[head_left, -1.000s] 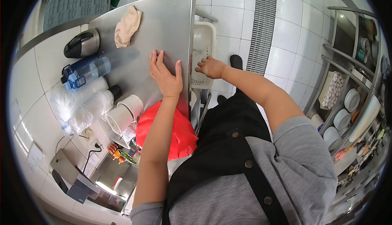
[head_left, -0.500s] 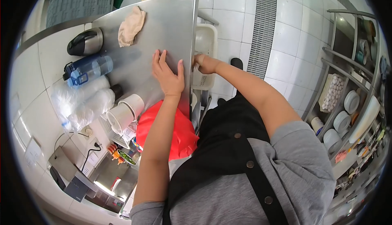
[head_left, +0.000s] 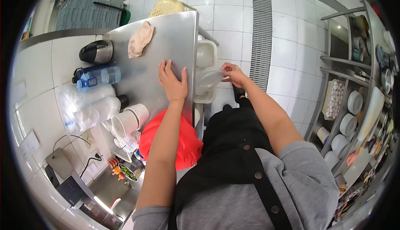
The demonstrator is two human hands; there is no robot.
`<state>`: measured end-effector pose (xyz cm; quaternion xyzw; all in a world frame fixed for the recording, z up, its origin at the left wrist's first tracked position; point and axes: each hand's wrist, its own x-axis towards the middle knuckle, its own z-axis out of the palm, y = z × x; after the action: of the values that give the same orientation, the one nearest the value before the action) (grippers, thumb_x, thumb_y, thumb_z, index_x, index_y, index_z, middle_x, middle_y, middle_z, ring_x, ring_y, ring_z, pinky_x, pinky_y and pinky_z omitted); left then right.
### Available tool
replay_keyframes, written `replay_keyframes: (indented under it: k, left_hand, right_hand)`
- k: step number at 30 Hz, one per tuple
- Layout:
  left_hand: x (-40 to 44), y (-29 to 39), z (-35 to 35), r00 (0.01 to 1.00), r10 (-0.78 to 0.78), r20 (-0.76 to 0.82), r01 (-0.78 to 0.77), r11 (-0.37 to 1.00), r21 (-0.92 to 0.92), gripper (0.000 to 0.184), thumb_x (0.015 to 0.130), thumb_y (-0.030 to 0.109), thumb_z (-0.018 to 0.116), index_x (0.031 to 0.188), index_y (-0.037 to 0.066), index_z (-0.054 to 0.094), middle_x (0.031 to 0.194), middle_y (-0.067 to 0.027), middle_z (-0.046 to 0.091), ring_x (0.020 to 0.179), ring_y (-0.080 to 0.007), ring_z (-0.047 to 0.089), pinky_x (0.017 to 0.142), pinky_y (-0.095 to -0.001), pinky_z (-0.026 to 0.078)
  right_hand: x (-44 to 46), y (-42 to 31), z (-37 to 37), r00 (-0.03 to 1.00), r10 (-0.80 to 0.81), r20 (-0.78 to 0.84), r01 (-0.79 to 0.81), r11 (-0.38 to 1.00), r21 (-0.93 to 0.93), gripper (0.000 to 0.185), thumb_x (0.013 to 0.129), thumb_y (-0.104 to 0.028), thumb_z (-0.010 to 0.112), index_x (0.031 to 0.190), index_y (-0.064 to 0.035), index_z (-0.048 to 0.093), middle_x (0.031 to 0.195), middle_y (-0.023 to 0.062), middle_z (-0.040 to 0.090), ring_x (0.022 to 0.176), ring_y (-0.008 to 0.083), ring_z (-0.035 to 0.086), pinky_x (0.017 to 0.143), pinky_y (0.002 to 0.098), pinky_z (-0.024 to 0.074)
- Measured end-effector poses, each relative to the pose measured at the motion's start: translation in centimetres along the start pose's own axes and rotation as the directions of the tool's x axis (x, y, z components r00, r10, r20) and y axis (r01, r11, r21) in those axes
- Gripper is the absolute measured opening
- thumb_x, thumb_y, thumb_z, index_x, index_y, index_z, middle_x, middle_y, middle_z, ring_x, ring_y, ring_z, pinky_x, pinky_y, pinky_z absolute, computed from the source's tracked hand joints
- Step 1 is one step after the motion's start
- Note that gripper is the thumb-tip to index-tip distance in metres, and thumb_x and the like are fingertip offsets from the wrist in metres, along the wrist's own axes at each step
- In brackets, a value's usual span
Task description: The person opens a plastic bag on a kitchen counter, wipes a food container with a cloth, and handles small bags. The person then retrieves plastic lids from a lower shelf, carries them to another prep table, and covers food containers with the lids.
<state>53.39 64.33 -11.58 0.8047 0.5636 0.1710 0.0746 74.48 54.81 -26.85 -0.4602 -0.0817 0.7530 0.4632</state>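
My left hand (head_left: 173,82) rests on the steel table (head_left: 166,38) near its edge, palm down with fingers spread. Beside that edge, my right hand (head_left: 234,74) pinches the rim of a clear plastic lid (head_left: 209,77); it could also be a shallow bowl. The lid is over a white plastic basket (head_left: 205,98) set lower than the tabletop. More clear plastic pieces (head_left: 204,57) lie inside the basket, partly hidden by the table and the lid. A red plastic bag (head_left: 187,144) sits by my left forearm.
On the table are a beige cloth (head_left: 141,40), a kettle (head_left: 96,51), a blue bottle (head_left: 99,77), plastic-wrapped stacks (head_left: 98,112) and white tubs (head_left: 125,123). A yellow stool (head_left: 166,7) stands beyond. Shelving with eggs (head_left: 334,98) and bowls (head_left: 348,124) lines the right side.
My right hand has come out from beside the table edge and moved right, drawing the clear lid into view. My left hand stays flat on the table. The view has shifted slightly.
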Motion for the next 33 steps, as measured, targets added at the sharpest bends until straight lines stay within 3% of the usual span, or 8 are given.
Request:
replay_keyframes:
  k: [10, 12, 16, 19, 23, 26, 29, 33]
  left_hand:
    - [-0.2, -1.5, 1.3, 0.994, -0.063, 0.083, 0.077, 0.982, -0.173, 0.053, 0.089, 0.038, 0.058, 0.131, 0.008, 0.046, 0.139, -0.0201, 0.037, 0.133, -0.0362, 0.029, 0.109, -0.0475, 0.021]
    - [-0.9, 0.2, 0.0, 0.902, 0.246, 0.355, -0.021, 0.847, -0.532, 0.044, 0.092, 0.031, 0.057, 0.128, 0.006, 0.051, 0.137, -0.0211, 0.041, 0.132, -0.0354, 0.033, 0.109, -0.0446, 0.024]
    - [-6.8, 8.2, -5.0, 0.745, 0.537, 0.395, -0.077, 0.658, -0.749, 0.043, 0.091, 0.022, 0.058, 0.13, 0.005, 0.05, 0.137, -0.018, 0.044, 0.13, -0.0319, 0.039, 0.109, -0.0396, 0.028]
    - [-10.0, 11.1, -7.4, 0.843, 0.484, 0.236, -0.014, 0.458, -0.889, 0.043, 0.088, 0.016, 0.06, 0.129, 0.004, 0.052, 0.135, -0.0165, 0.047, 0.127, -0.0306, 0.043, 0.107, -0.0372, 0.03]
    - [-12.1, 11.8, -7.9, 0.875, 0.479, 0.069, -0.29, 0.634, -0.717, 0.048, 0.083, 0.003, 0.061, 0.129, 0.0, 0.049, 0.122, -0.0145, 0.057, 0.116, -0.0252, 0.051, 0.102, -0.0351, 0.036]
    - [-11.9, 10.7, -5.3, 0.918, 0.294, 0.267, 0.102, 0.476, -0.874, 0.048, 0.081, -0.003, 0.061, 0.128, -0.001, 0.048, 0.119, -0.0132, 0.059, 0.11, -0.0211, 0.055, 0.097, -0.0329, 0.042]
    - [-11.9, 9.5, -3.1, 0.9, 0.247, 0.36, 0.298, 0.257, -0.919, 0.044, 0.082, -0.005, 0.061, 0.125, 0.0, 0.051, 0.119, -0.0128, 0.058, 0.107, -0.0179, 0.056, 0.091, -0.0296, 0.045]
    - [-13.0, 10.0, -3.3, 0.858, 0.233, 0.458, 0.394, 0.273, -0.878, 0.041, 0.083, -0.003, 0.063, 0.122, 0.0, 0.053, 0.112, -0.011, 0.06, 0.1, -0.0156, 0.057, 0.084, -0.026, 0.047]
  right_hand:
    - [-11.7, 0.8, -0.8, 0.978, -0.191, -0.084, 0.209, 0.908, 0.363, 0.023, 0.08, 0.008, 0.052, 0.089, -0.0128, 0.052, 0.092, 0.0011, 0.061, 0.09, 0.0174, 0.061, 0.087, 0.0563, 0.0493]
    - [-13.5, 1.9, -1.1, 0.968, -0.245, -0.055, 0.247, 0.89, 0.383, 0.021, 0.081, 0.007, 0.051, 0.09, -0.0127, 0.052, 0.095, 0.0019, 0.062, 0.094, 0.0188, 0.061, 0.088, 0.0585, 0.0478]
    - [-18.7, 2.5, 0.9, 0.959, -0.284, -0.016, 0.259, 0.848, 0.462, 0.027, 0.081, 0.006, 0.05, 0.101, -0.0125, 0.052, 0.104, 0.0025, 0.061, 0.101, 0.0204, 0.06, 0.092, 0.0609, 0.0449]
    - [-20.3, 4.1, 1.7, 0.938, -0.343, 0.041, 0.26, 0.781, 0.568, 0.042, 0.082, 0.006, 0.045, 0.121, -0.0097, 0.051, 0.109, 0.0035, 0.06, 0.104, 0.0225, 0.06, 0.093, 0.0581, 0.0466]
    - [-24.2, 3.8, 5.2, 0.943, -0.33, 0.038, 0.263, 0.81, 0.524, 0.048, 0.084, -0.002, 0.048, 0.131, -0.0085, 0.045, 0.116, 0.0048, 0.058, 0.112, 0.024, 0.056, 0.096, 0.0589, 0.0426]
    - [-27.0, 3.8, 7.3, 0.922, -0.379, 0.078, 0.285, 0.802, 0.525, 0.047, 0.088, -0.015, 0.054, 0.134, -0.0082, 0.044, 0.122, 0.0071, 0.057, 0.122, 0.0264, 0.049, 0.098, 0.059, 0.0392]
    - [-26.9, 4.9, 4.9, 0.936, -0.343, 0.081, 0.223, 0.756, 0.615, 0.043, 0.091, -0.022, 0.055, 0.131, -0.0091, 0.047, 0.122, 0.0067, 0.058, 0.122, 0.0271, 0.049, 0.097, 0.058, 0.0394]
    - [-29.5, 5.0, 4.4, 0.933, -0.328, -0.145, 0.357, 0.81, 0.465, 0.026, 0.092, -0.023, 0.057, 0.113, -0.0081, 0.054, 0.124, 0.0113, 0.056, 0.117, 0.0298, 0.052, 0.097, 0.055, 0.0413]
